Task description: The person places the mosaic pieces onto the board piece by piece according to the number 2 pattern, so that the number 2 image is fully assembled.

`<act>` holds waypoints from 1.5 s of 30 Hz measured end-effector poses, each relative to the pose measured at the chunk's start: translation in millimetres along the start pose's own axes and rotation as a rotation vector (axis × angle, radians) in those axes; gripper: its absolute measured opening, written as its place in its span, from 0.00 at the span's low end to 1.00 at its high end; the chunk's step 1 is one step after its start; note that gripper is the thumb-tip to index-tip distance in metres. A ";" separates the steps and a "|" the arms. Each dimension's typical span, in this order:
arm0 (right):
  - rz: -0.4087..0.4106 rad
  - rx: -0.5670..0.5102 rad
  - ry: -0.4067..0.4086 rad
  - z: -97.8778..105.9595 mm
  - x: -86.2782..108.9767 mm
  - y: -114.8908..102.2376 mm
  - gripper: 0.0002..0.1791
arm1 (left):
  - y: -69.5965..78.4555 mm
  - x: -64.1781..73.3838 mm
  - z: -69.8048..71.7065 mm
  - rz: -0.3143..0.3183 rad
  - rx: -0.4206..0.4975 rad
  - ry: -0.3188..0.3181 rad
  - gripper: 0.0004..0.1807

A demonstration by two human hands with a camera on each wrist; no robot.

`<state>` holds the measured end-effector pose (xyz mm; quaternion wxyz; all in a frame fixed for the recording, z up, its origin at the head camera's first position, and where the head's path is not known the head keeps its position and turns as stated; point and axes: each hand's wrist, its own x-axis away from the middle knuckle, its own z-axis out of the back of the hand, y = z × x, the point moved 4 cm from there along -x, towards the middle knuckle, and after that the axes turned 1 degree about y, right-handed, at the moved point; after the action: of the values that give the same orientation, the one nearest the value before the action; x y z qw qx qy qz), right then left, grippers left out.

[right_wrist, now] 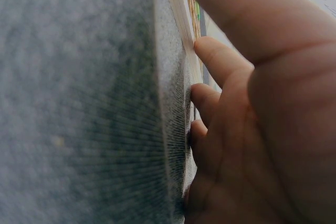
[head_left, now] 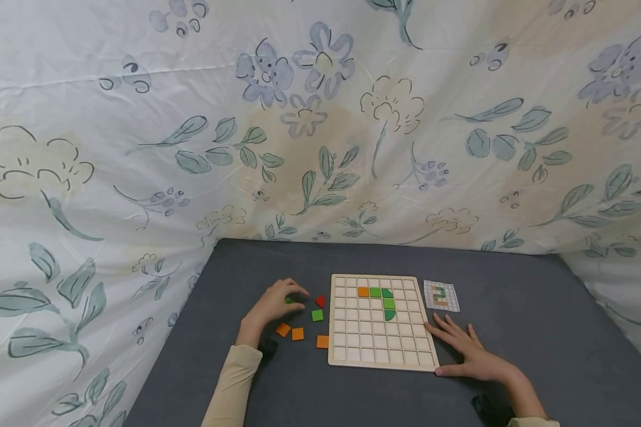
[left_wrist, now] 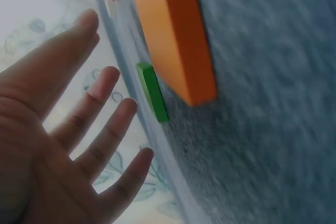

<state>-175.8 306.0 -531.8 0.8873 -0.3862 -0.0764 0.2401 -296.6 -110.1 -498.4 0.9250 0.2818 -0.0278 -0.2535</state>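
My left hand (head_left: 272, 303) hovers at the left, thumb and fingers apart around a green piece (head_left: 289, 300). In the left wrist view the fingers are loosely spread and hold nothing; a green piece (left_wrist: 153, 93) lies beyond an orange one (left_wrist: 173, 35). On the wooden grid board (head_left: 374, 342) sit an orange square (head_left: 363, 292), green squares (head_left: 375, 292) and dark green rounded pieces (head_left: 389, 315). My right hand (head_left: 472, 356) rests spread at the board's right edge, thumb at its near corner. In the right wrist view, its fingertips (right_wrist: 206, 51) touch that edge.
Between left hand and board lie a red piece (head_left: 320, 302) and a green square (head_left: 317, 315). Nearer me are orange squares (head_left: 297, 334), one against the board (head_left: 338, 363). A pattern card (head_left: 441, 296) lies right of the board. Floral cloth (head_left: 320, 178) hangs behind the dark table (head_left: 278, 261).
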 end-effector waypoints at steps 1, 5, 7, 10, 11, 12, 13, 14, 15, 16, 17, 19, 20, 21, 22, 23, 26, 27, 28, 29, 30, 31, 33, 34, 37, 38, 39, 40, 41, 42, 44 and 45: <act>0.001 0.001 0.000 -0.1 0.1 0.2 0.45 | -1.8 0.9 0.6 0.008 -0.005 0.004 0.14; -0.006 0.003 -0.001 -0.4 -0.2 1.3 0.45 | -8.3 4.3 2.8 0.042 0.010 0.010 0.15; -0.012 0.005 -0.001 -0.4 -0.4 2.1 0.45 | -11.8 5.8 3.7 0.056 0.012 0.015 0.15; -0.015 0.004 -0.004 -0.2 -0.6 3.0 0.45 | -16.8 7.6 4.7 0.072 0.009 0.015 0.15; -0.016 0.005 -0.006 -0.1 -0.8 3.3 0.45 | -17.8 8.4 5.5 0.079 0.012 0.014 0.15; -0.017 0.005 -0.007 -0.1 -1.0 3.4 0.45 | -18.9 8.9 6.1 0.080 0.015 0.013 0.15; -0.017 0.004 -0.009 0.0 -1.2 3.4 0.45 | -20.0 9.7 6.8 0.082 0.016 0.013 0.16; -0.019 0.004 -0.009 0.0 -1.2 3.5 0.45 | -20.8 10.5 7.7 0.083 0.018 0.010 0.16; -0.022 0.004 -0.011 -0.1 -1.3 3.5 0.45 | -21.9 11.1 8.2 0.082 0.016 0.006 0.16; -0.022 0.005 -0.011 -0.1 -1.4 3.6 0.45 | -22.8 11.7 9.1 0.082 0.019 0.003 0.16; -0.019 0.004 -0.010 0.0 -1.3 3.7 0.45 | -23.6 12.3 9.9 0.082 0.022 0.001 0.16; -0.014 0.001 -0.009 0.2 -1.1 3.5 0.45 | -25.6 13.3 11.4 0.085 0.020 -0.002 0.17; -0.011 0.001 -0.009 0.2 -1.0 3.3 0.45 | -26.7 13.7 12.2 0.088 0.021 -0.004 0.17; -0.011 0.002 -0.009 0.2 -1.0 3.1 0.45 | -27.7 14.0 13.1 0.091 0.021 -0.003 0.17; -0.010 0.002 -0.010 0.2 -1.1 2.8 0.45 | -28.6 14.3 14.1 0.096 0.021 -0.001 0.17; -0.010 0.001 -0.010 0.2 -1.1 2.5 0.45 | -29.6 14.5 14.8 0.100 0.015 0.001 0.17; -0.010 0.000 -0.011 0.1 -0.8 1.5 0.45 | -32.1 14.4 16.2 0.112 -0.010 -0.005 0.17; -0.009 -0.001 -0.010 0.2 -0.5 1.2 0.45 | -32.7 14.1 16.3 0.111 -0.022 -0.005 0.17; -0.007 -0.002 -0.008 0.2 -0.2 0.9 0.45 | -33.0 13.8 16.4 0.114 -0.027 -0.008 0.17; -0.003 -0.001 -0.007 0.3 0.1 0.6 0.45 | -33.1 13.5 16.5 0.115 -0.030 -0.011 0.16; 0.001 -0.001 -0.005 0.3 0.3 0.4 0.45 | -33.2 13.1 16.5 0.116 -0.031 -0.012 0.16; 0.005 0.000 -0.004 0.5 0.4 0.2 0.44 | -33.3 12.8 16.4 0.119 -0.031 -0.012 0.16; 0.012 0.004 -0.002 0.5 0.4 -0.1 0.44 | -33.1 12.4 16.6 0.124 -0.034 -0.008 0.15; 0.014 0.005 -0.001 0.5 0.4 -0.1 0.44 | -32.8 12.4 16.7 0.128 -0.035 -0.008 0.15; 0.017 0.006 0.002 0.3 0.3 0.1 0.45 | -31.2 12.2 17.0 0.126 -0.043 -0.004 0.14; 0.016 0.006 0.002 0.1 0.4 0.3 0.45 | -30.4 12.3 17.3 0.123 -0.046 -0.001 0.14; 0.015 0.006 0.003 0.0 0.4 0.4 0.45 | -29.7 12.4 17.5 0.119 -0.047 0.001 0.13; 0.013 0.006 0.003 -0.1 0.4 0.6 0.45 | -29.2 12.5 17.4 0.114 -0.049 0.003 0.13; 0.012 0.005 0.003 -0.3 0.5 0.7 0.45 | -28.8 12.5 17.4 0.113 -0.051 0.003 0.13; 0.010 0.004 0.002 -0.4 0.5 0.9 0.45 | -28.6 12.5 17.2 0.111 -0.057 0.003 0.13; 0.006 0.003 0.002 -0.6 0.6 1.4 0.45 | -28.6 12.3 16.8 0.107 -0.067 0.005 0.12; 0.005 0.003 0.002 -0.6 0.6 1.6 0.45 | -28.9 12.0 16.4 0.106 -0.073 0.006 0.12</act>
<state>-175.6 306.9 -533.4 0.8875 -0.3851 -0.0744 0.2420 -302.4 -144.9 -501.1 0.9468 0.2469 -0.0307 -0.2044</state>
